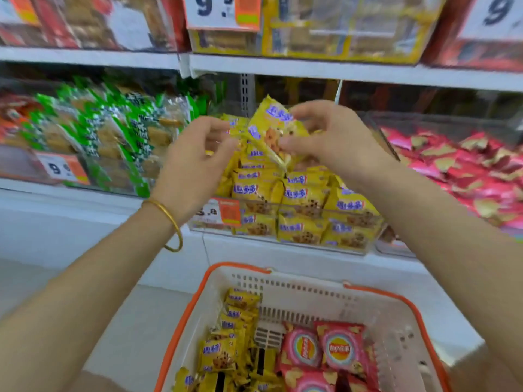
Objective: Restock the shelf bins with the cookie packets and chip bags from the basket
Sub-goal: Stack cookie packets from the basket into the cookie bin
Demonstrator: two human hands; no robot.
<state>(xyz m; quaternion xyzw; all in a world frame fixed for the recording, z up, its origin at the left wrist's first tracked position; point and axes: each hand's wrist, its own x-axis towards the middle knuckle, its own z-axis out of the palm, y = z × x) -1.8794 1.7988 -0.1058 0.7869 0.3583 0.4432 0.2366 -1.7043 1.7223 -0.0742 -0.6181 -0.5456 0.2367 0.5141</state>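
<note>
The right hand (325,137) pinches a yellow cookie packet (271,131) between thumb and fingertips, tilted above the clear bin (365,250) of matching packets. The left hand (195,159) seems to nip its left edge with curled fingers, though blur leaves that hold uncertain. The bin looks heaped near its low front wall, so a packet released too far forward could slide out toward the basket (379,292), or, too far right, land among the pink chip bags (458,171).
</note>
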